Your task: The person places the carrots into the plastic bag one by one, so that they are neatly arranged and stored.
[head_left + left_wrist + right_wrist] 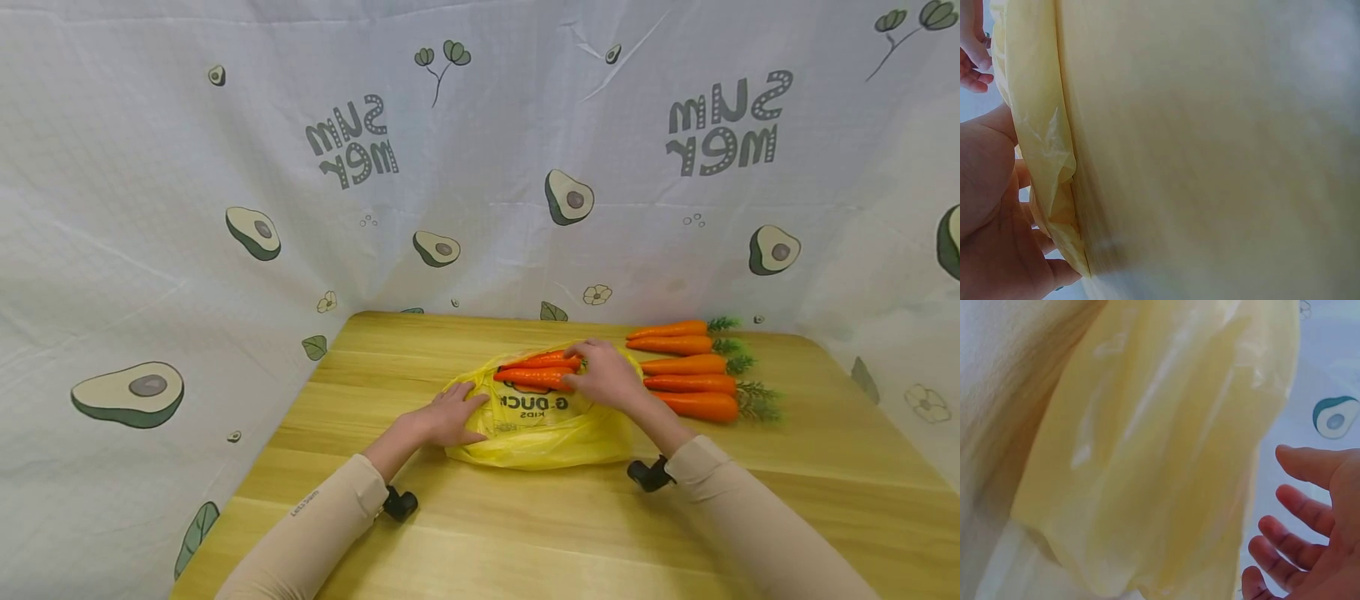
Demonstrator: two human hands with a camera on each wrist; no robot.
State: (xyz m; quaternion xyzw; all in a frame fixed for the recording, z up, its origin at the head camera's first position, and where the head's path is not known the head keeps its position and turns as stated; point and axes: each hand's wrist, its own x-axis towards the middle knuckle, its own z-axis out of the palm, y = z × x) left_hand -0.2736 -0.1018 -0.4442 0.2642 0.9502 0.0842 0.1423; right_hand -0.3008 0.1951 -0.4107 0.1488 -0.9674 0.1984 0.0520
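Observation:
A yellow plastic bag [555,446] with dark printed letters lies on the wooden table, its mouth spread. Two orange carrots [534,378] lie side by side on it, tips pointing left; their leafy ends are mostly hidden by my right hand [606,377]. That hand hovers over the bag's right side, and in the right wrist view its fingers [1297,506] are spread and hold nothing. My left hand [450,417] rests on the bag's left edge with fingers spread. In the left wrist view, its fingertips touch the yellow plastic [1041,137].
Several more carrots [697,383] with green tops lie in a row to the right of the bag, tips toward it. The wooden table [480,533] ends at a white curtain [495,167] printed with avocados. Each wrist wears a small black camera [649,473].

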